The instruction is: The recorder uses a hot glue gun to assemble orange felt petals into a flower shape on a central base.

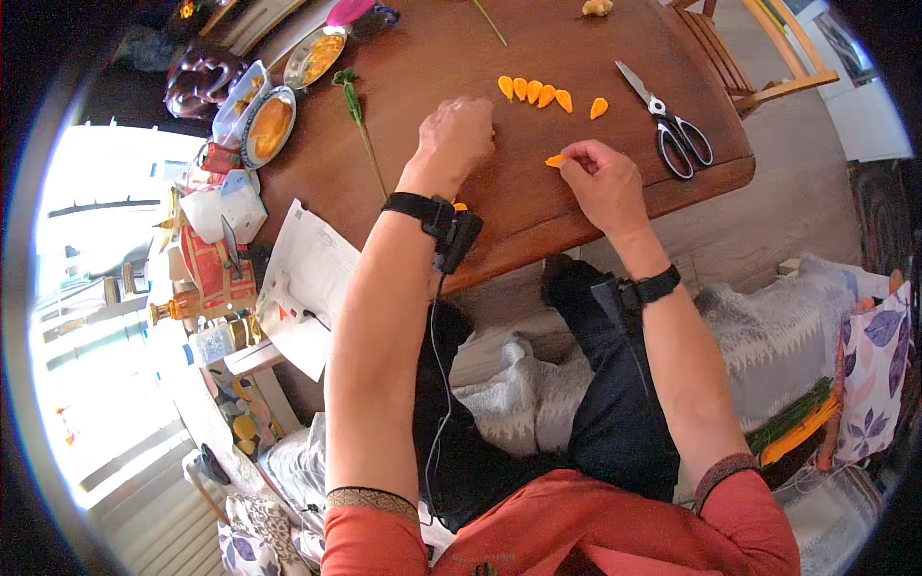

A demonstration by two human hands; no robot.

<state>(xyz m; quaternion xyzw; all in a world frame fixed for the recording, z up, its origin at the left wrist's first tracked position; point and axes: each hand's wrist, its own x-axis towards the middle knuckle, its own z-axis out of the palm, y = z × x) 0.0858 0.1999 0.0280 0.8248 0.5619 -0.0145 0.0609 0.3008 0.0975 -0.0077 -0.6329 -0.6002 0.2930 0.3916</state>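
Observation:
Between the thumb and fingers of my right hand (600, 182) is a small orange petal-shaped piece (555, 161), held just above the brown table. My left hand (456, 134) is curled closed, back up, to the left of it; a speck of orange shows by its fingertips, but what it holds is hidden. Beyond both hands lies a row of several orange petals (534, 91), with a single petal (598, 108) apart on the right. Scissors (665, 120) with black-and-white handles rest right of my right hand, blades slightly parted. A green stem (370, 144) with a fuzzy green top lies left of my left hand.
The wooden table (423, 48) ends at a rounded near-right corner. Along its left side stand a plate (269, 127), a metal dish (315, 58) and a plastic tub (242, 104). A paper sheet (307, 278) overhangs the edge. Green and orange fuzzy stems (802, 427) lie at lower right.

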